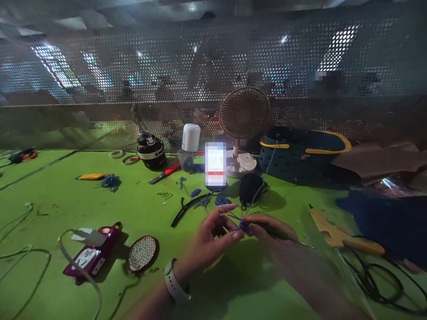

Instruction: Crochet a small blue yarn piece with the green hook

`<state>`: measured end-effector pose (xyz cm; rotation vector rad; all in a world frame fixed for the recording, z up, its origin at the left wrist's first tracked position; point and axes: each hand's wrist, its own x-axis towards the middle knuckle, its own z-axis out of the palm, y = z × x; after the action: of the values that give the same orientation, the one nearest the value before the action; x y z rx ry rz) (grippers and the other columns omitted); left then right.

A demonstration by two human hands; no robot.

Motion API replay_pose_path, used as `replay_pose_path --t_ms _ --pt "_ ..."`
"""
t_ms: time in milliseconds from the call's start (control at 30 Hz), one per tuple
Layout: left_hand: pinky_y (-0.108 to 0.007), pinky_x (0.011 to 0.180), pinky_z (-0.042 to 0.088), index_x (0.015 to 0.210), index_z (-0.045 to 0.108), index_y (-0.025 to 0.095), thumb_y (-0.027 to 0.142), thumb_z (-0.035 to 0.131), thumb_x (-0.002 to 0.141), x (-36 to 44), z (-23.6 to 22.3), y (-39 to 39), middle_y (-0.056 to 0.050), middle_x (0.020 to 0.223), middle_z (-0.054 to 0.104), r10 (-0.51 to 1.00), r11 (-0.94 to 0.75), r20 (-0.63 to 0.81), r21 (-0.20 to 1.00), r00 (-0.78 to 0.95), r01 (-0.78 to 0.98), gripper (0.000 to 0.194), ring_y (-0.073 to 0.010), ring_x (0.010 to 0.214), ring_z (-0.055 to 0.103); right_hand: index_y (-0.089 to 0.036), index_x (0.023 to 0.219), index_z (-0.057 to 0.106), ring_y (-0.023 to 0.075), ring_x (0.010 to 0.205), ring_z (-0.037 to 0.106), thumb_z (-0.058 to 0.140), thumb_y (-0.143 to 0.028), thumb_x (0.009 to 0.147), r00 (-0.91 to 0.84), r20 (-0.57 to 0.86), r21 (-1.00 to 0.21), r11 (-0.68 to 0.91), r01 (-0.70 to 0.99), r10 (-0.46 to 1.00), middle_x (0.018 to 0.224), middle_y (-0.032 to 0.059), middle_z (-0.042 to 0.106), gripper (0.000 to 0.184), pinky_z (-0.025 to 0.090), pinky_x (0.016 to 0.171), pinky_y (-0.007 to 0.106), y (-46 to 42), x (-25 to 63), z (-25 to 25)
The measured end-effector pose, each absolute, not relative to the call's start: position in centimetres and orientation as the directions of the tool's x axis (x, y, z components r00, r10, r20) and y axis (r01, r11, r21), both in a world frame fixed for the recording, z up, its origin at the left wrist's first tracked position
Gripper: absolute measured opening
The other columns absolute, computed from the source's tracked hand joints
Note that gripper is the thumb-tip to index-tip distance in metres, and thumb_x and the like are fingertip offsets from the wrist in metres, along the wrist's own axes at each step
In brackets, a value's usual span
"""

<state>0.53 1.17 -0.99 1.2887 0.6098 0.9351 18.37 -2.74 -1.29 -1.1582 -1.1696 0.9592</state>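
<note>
Near the front middle of the green table, my left hand pinches a small blue-purple crochet piece between thumb and fingers. A yarn strand runs by its raised forefinger. My right hand meets it at the piece, fingers closed round a crochet hook whose thin metal end sticks out to the right. The hook's tip is hidden at the stitches. Just beyond lie a round blue crocheted piece and a dark yarn ball. Behind them a lit phone stands upright, its screen blurred.
A fan and navy basket stand behind. On the right lie a yellow glue gun and coiled black cord. Leftward are a purple power strip, a studded round object, a red cutter and a black bottle.
</note>
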Motion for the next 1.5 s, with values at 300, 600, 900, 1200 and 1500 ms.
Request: replay_pose_path --t_ms 300,600,900,1200,1500 --pt "-0.036 0.076 0.056 0.143 0.045 0.029 0.026 0.08 0.075 0.0 0.2 1.1 -0.01 0.113 0.064 0.815 0.094 0.052 0.971 0.578 -0.221 0.076 -0.0204 0.092 0.065 -0.03 0.082 0.078 0.0228 0.082 0.071 0.077 -0.038 0.078 0.211 0.213 -0.977 0.207 0.048 0.954 0.086 0.0022 0.076 0.009 0.058 0.076 0.034 -2.8 18.5 -1.3" --pt "-0.018 0.051 0.047 0.135 0.052 0.02 0.018 0.084 0.07 0.5 0.2 1.3 0.001 0.078 0.067 0.873 0.162 0.021 0.93 0.487 -0.33 0.072 -0.009 0.064 0.061 -0.036 0.095 0.076 0.0198 0.082 0.069 0.074 -0.022 0.084 0.047 0.476 -0.864 0.458 0.209 0.878 0.088 -0.0004 0.074 0.018 0.054 0.075 0.034 -3.3 18.4 -0.9" --pt "-0.02 0.058 0.05 0.137 0.047 0.015 0.013 0.085 0.066 0.7 0.1 1.4 0.001 0.071 0.073 0.871 0.177 0.022 0.918 0.491 -0.355 0.081 -0.0082 0.06 0.064 -0.034 0.092 0.076 0.025 0.095 0.071 0.073 -0.031 0.084 0.031 0.451 -0.88 0.44 0.177 0.892 0.1 0.0027 0.078 0.009 0.055 0.088 0.043 -3.0 18.4 -1.9" --pt "-0.02 0.055 0.049 0.133 0.053 0.013 0.016 0.085 0.068 -0.1 0.1 2.0 -0.005 0.078 0.077 0.856 0.198 -0.012 0.931 0.517 -0.306 0.071 -0.0125 0.065 0.069 -0.027 0.093 0.075 0.0241 0.09 0.074 0.077 -0.038 0.078 0.208 0.337 -0.941 0.321 0.11 0.918 0.094 0.005 0.079 0.019 0.06 0.08 0.038 -3.2 18.2 -1.9" --pt "-0.022 0.059 0.049 0.131 0.054 0.013 0.02 0.085 0.069 -0.6 0.5 2.3 -0.007 0.085 0.078 0.843 0.234 -0.054 0.933 0.535 -0.274 0.069 -0.0133 0.069 0.07 -0.027 0.092 0.075 0.0222 0.09 0.074 0.072 -0.029 0.084 0.175 0.41 -0.904 0.373 0.21 0.895 0.097 0.0034 0.079 0.008 0.061 0.081 0.036 -3.1 18.9 -1.7"
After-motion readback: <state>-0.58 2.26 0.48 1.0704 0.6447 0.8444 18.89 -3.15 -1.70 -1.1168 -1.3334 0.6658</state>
